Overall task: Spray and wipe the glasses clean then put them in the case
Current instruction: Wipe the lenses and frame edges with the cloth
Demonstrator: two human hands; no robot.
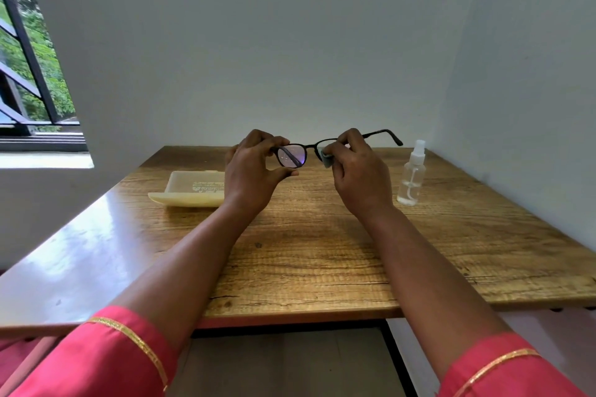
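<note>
Wooden brown surface (322, 251) carries a cream rectangular case (190, 192) at left and a clear plastic spray bottle (411, 176) at right. Above it, the left hand (254, 167) grips the dark-framed glasses (295, 155); the right hand (358, 171) pinches a grey cloth (326, 159) against the right lens.

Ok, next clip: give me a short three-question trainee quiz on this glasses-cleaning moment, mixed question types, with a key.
1. True or false: the glasses are resting on the table.
2. Multiple choice: the grey cloth is pinched by A) the left hand, B) the right hand, C) neither hand.
3. Short answer: which item stands on the table to the right of the hands, and which lies to their left?

Key
1. False: both hands hold them up above the table.
2. B: it presses the cloth against one lens while the left hand grips the frame at the other lens.
3. The spray bottle on the right; the cream case on the left.
</note>
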